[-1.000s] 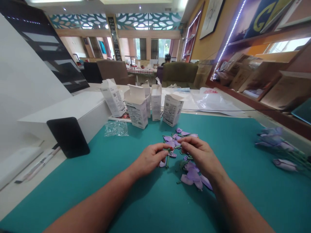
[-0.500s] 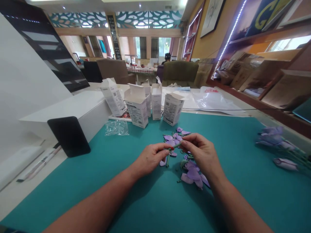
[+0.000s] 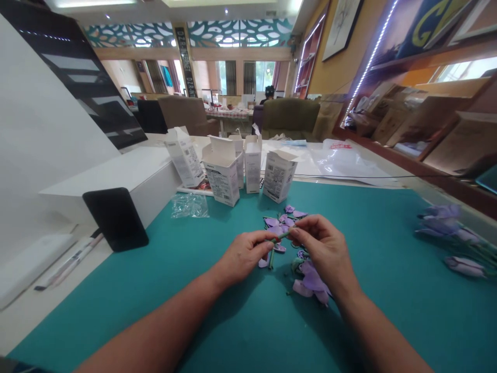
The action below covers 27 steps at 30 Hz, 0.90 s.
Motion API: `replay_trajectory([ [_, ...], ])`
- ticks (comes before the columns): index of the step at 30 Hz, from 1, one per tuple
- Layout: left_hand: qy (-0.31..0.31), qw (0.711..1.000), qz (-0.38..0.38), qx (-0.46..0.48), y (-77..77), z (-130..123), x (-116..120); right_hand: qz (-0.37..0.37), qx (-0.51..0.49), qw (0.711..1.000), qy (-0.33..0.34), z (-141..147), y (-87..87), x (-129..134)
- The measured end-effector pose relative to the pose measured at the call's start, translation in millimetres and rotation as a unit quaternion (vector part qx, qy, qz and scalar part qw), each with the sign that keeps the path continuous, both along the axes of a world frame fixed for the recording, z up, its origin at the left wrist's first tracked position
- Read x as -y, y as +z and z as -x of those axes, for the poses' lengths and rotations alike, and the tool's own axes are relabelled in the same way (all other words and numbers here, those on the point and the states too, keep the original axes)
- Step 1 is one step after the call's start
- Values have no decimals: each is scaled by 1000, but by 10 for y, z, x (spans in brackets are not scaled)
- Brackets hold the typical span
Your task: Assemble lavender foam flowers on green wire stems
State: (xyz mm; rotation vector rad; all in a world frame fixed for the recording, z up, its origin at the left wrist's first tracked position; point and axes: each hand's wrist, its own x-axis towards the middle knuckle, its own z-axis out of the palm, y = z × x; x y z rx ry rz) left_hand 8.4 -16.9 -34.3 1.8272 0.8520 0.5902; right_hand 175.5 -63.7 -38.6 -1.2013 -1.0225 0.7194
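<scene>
Between my two hands runs a short green stem (image 3: pixel 284 234). My left hand (image 3: pixel 245 255) pinches its left end between thumb and fingers. At the other end, the thumb and forefinger of my right hand (image 3: pixel 323 243) are closed on it. Purple petals and green stem pieces (image 3: pixel 275 223) lie on the mat behind and below the fingers, partly hidden by them. A bigger purple flower (image 3: pixel 313 278) rests just under my right hand, which covers part of it.
Several opened white boxes (image 3: pixel 221 173) stand along the back of the green mat (image 3: pixel 217 331). A clear plastic bag (image 3: pixel 190 205) lies before them. A black tablet-like panel (image 3: pixel 115 218) leans at left by a white box. Purple flowers (image 3: pixel 442 220) lie at far right.
The whole view has shifted slightly, with things appearing a little further right. Both hands keep their pinch on the green stem, with hardly any movement.
</scene>
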Motion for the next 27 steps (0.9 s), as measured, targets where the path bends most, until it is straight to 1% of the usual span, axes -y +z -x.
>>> replay_trajectory([
  [4,0,1000,-3,-6,23,-4,15,-21,-13,1000,-10,13,-32,0],
  [10,2,999,-23,-25,39,-13,47,-23,7,999,-29,32,-89,-1],
  [16,17,1000,-17,-7,55,-31,98,-24,-10,999,-28,75,-128,-14],
  [20,27,999,1,23,32,-48,107,-31,-23,999,-35,124,-129,-19],
  [22,19,998,43,50,0,-56,93,-40,-21,998,-36,131,-122,-21],
  [24,4,990,121,77,-34,-61,69,-43,-4,999,-25,112,-113,-26],
  [27,-23,961,254,106,-64,-55,31,-29,30,999,13,52,-104,-31],
])
